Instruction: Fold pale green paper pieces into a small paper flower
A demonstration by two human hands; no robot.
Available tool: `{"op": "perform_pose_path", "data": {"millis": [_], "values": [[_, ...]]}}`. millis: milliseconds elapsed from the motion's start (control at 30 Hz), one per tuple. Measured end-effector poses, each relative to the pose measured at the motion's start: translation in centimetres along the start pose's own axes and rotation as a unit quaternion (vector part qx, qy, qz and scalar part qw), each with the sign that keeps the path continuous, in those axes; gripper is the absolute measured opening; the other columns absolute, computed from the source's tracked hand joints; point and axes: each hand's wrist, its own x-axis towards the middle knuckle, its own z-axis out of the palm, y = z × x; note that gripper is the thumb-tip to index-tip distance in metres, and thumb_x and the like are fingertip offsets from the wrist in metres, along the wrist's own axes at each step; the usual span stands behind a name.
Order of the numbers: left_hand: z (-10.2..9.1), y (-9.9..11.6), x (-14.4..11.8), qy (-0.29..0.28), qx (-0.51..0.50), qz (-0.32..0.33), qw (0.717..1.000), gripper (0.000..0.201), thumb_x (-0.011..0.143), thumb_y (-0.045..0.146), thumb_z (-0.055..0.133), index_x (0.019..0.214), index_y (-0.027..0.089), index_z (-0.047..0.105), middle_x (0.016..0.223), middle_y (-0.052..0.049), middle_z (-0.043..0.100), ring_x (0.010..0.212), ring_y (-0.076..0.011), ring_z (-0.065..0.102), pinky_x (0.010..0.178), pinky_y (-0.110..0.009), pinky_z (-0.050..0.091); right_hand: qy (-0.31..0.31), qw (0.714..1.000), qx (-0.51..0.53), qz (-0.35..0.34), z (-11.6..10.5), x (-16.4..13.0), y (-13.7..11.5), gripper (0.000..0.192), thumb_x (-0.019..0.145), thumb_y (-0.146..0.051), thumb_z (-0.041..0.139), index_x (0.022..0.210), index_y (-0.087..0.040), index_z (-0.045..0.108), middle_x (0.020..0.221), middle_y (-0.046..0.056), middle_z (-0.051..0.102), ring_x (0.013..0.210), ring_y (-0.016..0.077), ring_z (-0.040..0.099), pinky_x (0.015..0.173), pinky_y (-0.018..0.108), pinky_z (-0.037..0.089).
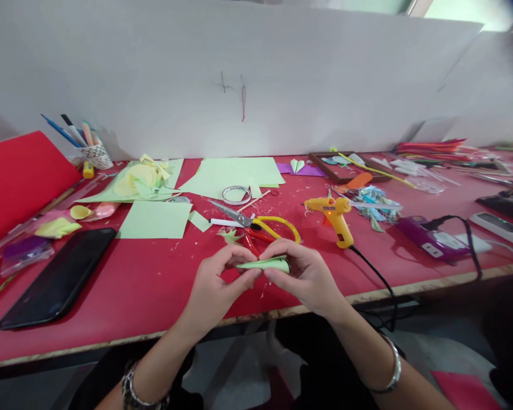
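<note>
paper cone: we've got a small pale green paper cone (265,264) pinched between both hands, held just above the near edge of the counter (154,290)
left hand: our left hand (216,282) has its fingers closed on the pointed end
right hand: our right hand (301,273) is wrapped around the wider end, fingers clamped on it
how it handles: we'd guess super light and thin, creases or crushes easily, so hold it gently by the rolled edge, not the middle
close by: scissors (256,223) with yellow handles just behind the hands, yellow glue gun (336,219) to the right, tape roll (236,194), green paper sheets (156,220), black phone (57,276) off left
writing: nothing we can actually read; any label on the glue gun is too blurry
</note>
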Motion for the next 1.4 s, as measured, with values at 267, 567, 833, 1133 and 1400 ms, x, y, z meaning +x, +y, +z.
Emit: {"op": "perform_pose_path", "data": {"millis": [267,567,833,1133,1400], "values": [[0.09,-0.32,-0.01,-0.023,-0.075,-0.011,0.997,0.009,0.075,0.023,0.058,0.079,0.016,0.054,0.068,0.002,0.058,0.055,-0.0081,0.056,0.054,-0.019,0.046,-0.005,1.000,-0.005,-0.002,-0.24,-0.18,0.06,0.009,0.074,-0.021,0.059,0.082,-0.019,0.056,0.073,0.001,0.057,0.066,0.0114,0.053,0.056,0.023,0.043],[0.01,-0.39,-0.07,-0.045,-0.143,-0.026,0.988,0.006,0.074,0.019,0.059,0.078,0.015,0.057,0.069,0.001,0.060,0.052,-0.0064,0.057,0.051,-0.016,0.047,-0.005,1.000,0.013,0.009,-0.20,-0.33,-0.11,0.008,0.074,-0.022,0.060,0.078,-0.019,0.054,0.070,0.001,0.054,0.065,0.0109,0.052,0.054,0.022,0.043],[0.16,-0.39,-0.12,-0.036,-0.158,-0.043,0.986,0.007,0.073,0.020,0.060,0.077,0.015,0.056,0.063,0.003,0.058,0.040,-0.0046,0.055,0.041,-0.015,0.045,0.017,0.999,0.031,0.001,-0.05,-0.43,-0.16,0.010,0.072,-0.021,0.061,0.077,-0.018,0.052,0.075,0.002,0.054,0.066,0.0107,0.052,0.055,0.023,0.043],[0.15,-0.51,-0.17,-0.045,-0.172,-0.047,0.983,0.005,0.075,0.018,0.059,0.078,0.015,0.055,0.065,0.005,0.057,0.038,-0.0029,0.054,0.039,-0.012,0.043,0.004,0.999,0.022,-0.024,-0.20,-0.42,-0.16,0.010,0.074,-0.017,0.060,0.080,-0.019,0.052,0.077,0.001,0.053,0.070,0.0114,0.051,0.059,0.024,0.042],[-0.01,-0.53,-0.13,-0.061,-0.192,-0.050,0.978,0.007,0.076,0.019,0.058,0.078,0.016,0.053,0.064,0.005,0.058,0.034,-0.0022,0.052,0.034,-0.011,0.038,-0.042,0.998,0.026,-0.033,-0.55,-0.28,-0.37,0.015,0.074,-0.015,0.059,0.088,-0.021,0.059,0.083,0.003,0.055,0.078,0.0133,0.051,0.065,0.025,0.043]]}}
